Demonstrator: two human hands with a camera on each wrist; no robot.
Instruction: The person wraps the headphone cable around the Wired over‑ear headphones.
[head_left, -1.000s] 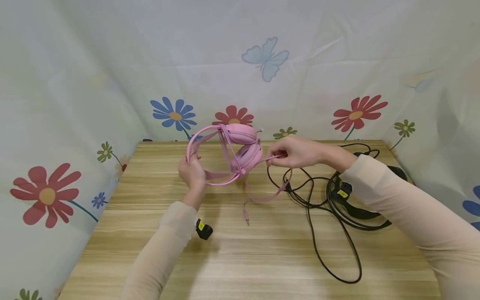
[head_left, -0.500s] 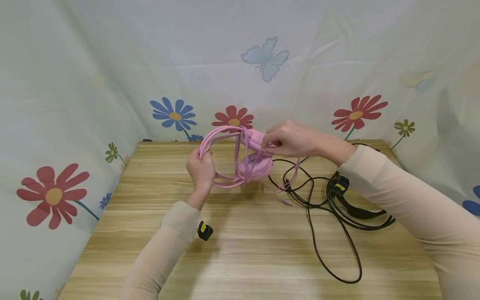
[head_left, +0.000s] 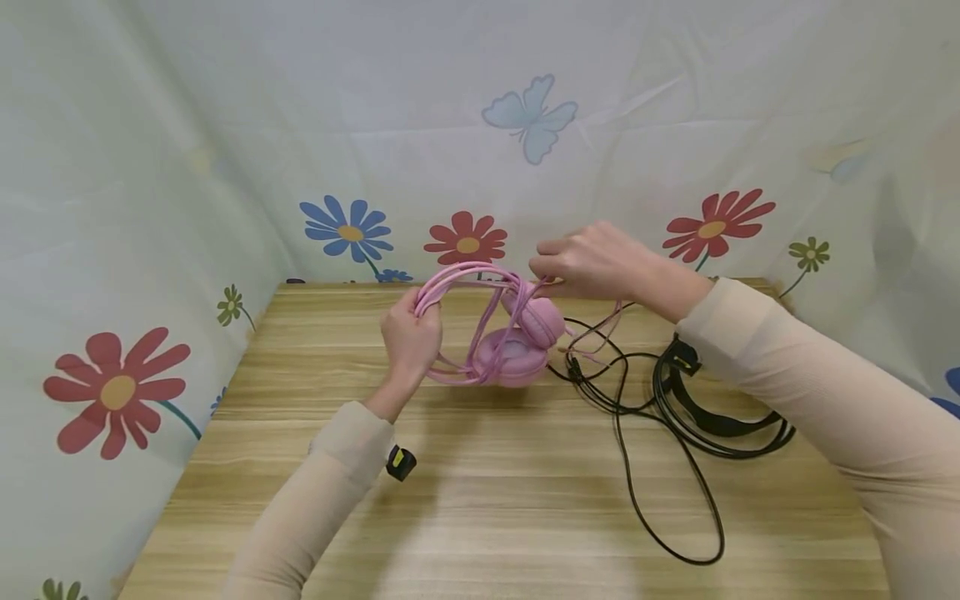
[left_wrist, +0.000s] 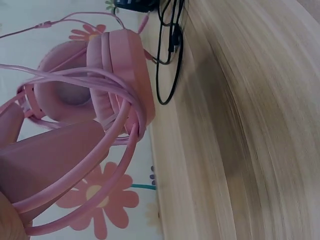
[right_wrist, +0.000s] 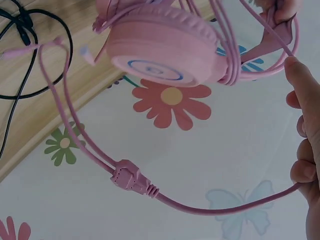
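Pink over-ear headphones (head_left: 513, 357) are held tilted above the table, ear cups toward the right. My left hand (head_left: 411, 337) grips them by the headband, its fingers wrapped around the band. Several turns of their pink cable (left_wrist: 82, 75) run around the headband and past the ear cup. Behind and above the cups, my right hand (head_left: 592, 260) pinches the cable with curled fingers. In the right wrist view, the cable leaves that hand and hangs to a pink splitter (right_wrist: 129, 176), where it divides into two thin leads. One pink plug (right_wrist: 20, 51) shows at a lead's end.
A black cable (head_left: 722, 452) lies coiled on the right of the wooden table (head_left: 525, 517), with one long loop reaching forward. A black band (head_left: 708, 414) lies among the coils, partly under the right forearm. Flower-printed cloth (head_left: 420, 133) hangs behind the table.
The headphones have shifted right and slightly down with my left hand, and the cups have turned. My right hand has risen with the cable, drawing it over the headband side; the hanging plug has moved right.
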